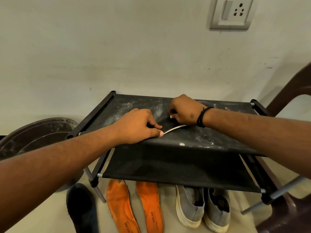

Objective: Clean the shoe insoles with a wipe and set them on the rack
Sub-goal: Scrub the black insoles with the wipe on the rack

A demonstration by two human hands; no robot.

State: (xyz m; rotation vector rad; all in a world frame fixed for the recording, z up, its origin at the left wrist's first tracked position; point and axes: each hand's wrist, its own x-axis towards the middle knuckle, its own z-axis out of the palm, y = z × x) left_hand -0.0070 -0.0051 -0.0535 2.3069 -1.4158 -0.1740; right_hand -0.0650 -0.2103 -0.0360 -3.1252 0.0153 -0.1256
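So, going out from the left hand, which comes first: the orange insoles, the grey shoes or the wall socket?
From the left hand:
1. Orange insoles, on the floor just below.
2. Grey shoes, on the floor, further right.
3. Wall socket, high up on the right.

Pale scuffed wall, switch socket plate, brown plastic chair

This looks like a room in a home, by a plain painted wall with a switch and socket plate. A low fabric shoe rack stands against that wall, with grey shoes on the floor at its front edge and a brown plastic chair at its right end.
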